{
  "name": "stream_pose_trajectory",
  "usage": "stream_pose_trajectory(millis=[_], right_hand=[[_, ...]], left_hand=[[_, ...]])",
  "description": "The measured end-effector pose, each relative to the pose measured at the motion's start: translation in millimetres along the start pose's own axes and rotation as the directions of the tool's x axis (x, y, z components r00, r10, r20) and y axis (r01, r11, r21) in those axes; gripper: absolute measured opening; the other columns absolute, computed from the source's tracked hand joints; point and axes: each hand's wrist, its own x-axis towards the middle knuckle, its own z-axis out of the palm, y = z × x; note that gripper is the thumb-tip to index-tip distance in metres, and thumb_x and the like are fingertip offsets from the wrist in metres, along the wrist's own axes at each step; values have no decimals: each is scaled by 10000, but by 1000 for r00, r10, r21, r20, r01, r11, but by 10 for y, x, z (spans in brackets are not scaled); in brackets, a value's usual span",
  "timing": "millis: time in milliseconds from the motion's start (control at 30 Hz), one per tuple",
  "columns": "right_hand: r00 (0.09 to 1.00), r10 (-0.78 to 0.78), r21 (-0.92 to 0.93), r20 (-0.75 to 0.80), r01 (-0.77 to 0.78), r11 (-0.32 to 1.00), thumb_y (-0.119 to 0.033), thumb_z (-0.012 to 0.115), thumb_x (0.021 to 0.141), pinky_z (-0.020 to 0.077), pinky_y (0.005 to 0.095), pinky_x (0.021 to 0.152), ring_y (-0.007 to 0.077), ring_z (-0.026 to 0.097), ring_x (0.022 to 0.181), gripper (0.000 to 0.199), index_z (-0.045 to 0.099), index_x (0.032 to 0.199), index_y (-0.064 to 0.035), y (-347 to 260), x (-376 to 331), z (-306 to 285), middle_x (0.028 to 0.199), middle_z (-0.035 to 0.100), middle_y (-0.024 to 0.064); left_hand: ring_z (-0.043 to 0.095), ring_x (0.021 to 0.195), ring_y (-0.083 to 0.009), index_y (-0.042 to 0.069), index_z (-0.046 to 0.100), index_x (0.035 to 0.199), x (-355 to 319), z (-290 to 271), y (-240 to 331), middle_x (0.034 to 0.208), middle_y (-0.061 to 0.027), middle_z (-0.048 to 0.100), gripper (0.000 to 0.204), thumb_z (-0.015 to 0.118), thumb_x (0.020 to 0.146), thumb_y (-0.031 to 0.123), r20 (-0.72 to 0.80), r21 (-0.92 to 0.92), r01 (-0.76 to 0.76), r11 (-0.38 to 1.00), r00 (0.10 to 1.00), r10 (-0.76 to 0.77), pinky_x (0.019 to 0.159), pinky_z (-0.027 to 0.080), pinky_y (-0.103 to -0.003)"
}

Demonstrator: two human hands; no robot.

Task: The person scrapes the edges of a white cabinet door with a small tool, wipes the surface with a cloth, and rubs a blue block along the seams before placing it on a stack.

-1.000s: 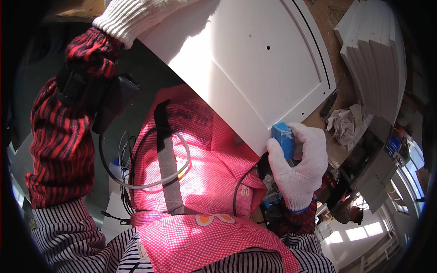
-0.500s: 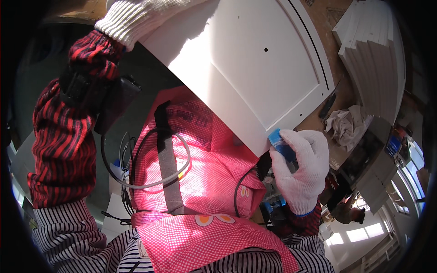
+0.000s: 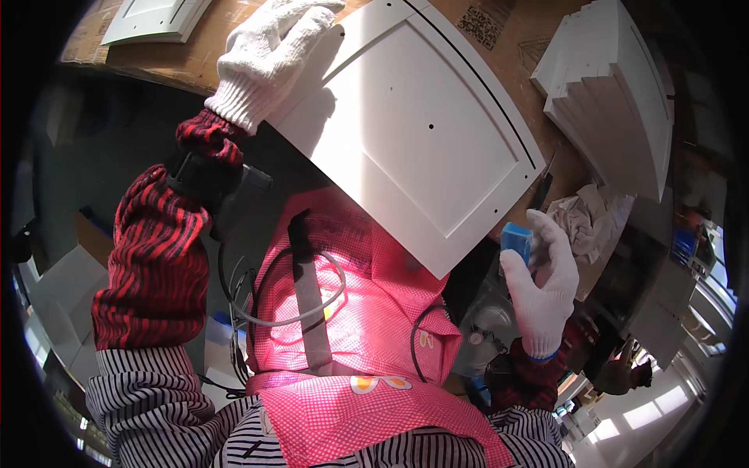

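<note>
A white panel [image 3: 390,148] with a raised frame, a dark groove and small dark holes rests on the table, its near corner jutting over my lap. My left hand [image 3: 269,58], in a white knit glove, is at the panel's far left edge, fingers stretched out and casting a shadow on it. I cannot see whether the fingertips touch the panel. To the right of the near corner, apart from the panel, my gloved right hand [image 3: 546,273] pinches a small blue block [image 3: 516,240] between thumb and fingers.
A stack of similar white panels [image 3: 608,117] stands at the right, with more panels [image 3: 156,19] at the far left. A crumpled cloth [image 3: 581,222] and a dark slim tool [image 3: 542,191] lie on the brown tabletop [image 3: 499,58]. A grey cable [image 3: 339,285] loops over my pink apron.
My left hand has moved right along the panel's far side. My right hand has drawn away from the near corner with the blue block. The view has shifted, showing more tabletop.
</note>
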Motion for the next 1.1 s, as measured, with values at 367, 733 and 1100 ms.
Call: stream_pose_trajectory(millis=[367,733,1100], right_hand=[[973,138,774,187,-233,589,-288,592,1017,492,258,640,108,606,785,409,597,1263,39,572,-296,-213,960,623,50],[969,124,783,213,-245,572,-329,626,1019,497,261,620,107,615,766,442,601,1278,28,534,-511,-139,956,642,36],[975,83,939,206,-221,263,-330,587,1053,472,292,623,160,582,736,485,563,1321,73,843,-622,-146,946,632,107]], left_hand=[[597,705,-178,14,665,1078,-1334,-299,1758,798,-88,647,571,421,1105,529,776,-488,804,-339,222,-590,681,508,-289],[699,741,-162,0,755,1109,-851,-151,2074,888,-109,757,615,707,930,587,732,-327,945,1,254,-633,628,535,-304],[710,835,-174,6,673,1168,-165,-2186,1249,963,-89,698,281,702,937,162,121,-148,-23,989,992,41,755,585,-323]])
